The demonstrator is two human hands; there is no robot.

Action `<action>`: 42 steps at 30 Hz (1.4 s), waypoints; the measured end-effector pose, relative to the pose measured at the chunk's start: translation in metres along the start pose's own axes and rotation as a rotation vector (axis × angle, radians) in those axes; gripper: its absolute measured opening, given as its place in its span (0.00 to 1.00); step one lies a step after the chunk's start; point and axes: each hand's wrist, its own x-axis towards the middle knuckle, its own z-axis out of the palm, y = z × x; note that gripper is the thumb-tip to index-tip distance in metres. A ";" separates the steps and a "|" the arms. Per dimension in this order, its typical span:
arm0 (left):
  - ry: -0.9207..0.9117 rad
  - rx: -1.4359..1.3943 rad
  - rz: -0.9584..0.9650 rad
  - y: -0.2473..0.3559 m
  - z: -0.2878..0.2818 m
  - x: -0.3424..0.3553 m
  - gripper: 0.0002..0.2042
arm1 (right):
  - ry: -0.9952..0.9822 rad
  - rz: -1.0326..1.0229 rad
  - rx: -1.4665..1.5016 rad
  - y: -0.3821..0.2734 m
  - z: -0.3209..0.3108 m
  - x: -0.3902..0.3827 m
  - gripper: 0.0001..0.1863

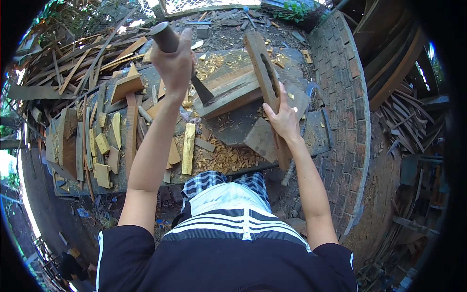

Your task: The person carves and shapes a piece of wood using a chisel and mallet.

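My left hand [174, 65] is wrapped round the thick handle of a chisel [200, 89], whose dark blade slants down to the right. Its tip meets or hovers just over a squared wooden beam [231, 96]; I cannot tell which. My right hand [283, 117] grips a long wooden piece [262, 68] with a slot cut through it, thumb on one side and fingers on the other. This piece stands across the right end of the beam, tilted, and reaches down toward my knees. Under them lies a dark wooden block [262, 138].
Wood chips [228, 155] cover much of the low work surface. Several yellow offcuts [188, 148] lie to the left, with a pile of long wood strips [73, 68] beyond. A low brick wall [340, 97] runs along the right side. Far left below, a person [73, 266] is partly visible.
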 end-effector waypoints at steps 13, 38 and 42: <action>0.074 -0.297 -0.144 0.003 -0.003 -0.007 0.13 | 0.014 0.002 0.040 -0.002 0.002 -0.001 0.45; -0.086 -0.208 -0.105 0.001 -0.009 0.010 0.13 | 0.003 0.028 0.103 -0.003 0.004 -0.003 0.45; -0.065 -0.226 -0.103 0.004 -0.012 0.009 0.13 | 0.005 0.025 0.112 -0.003 0.004 -0.003 0.45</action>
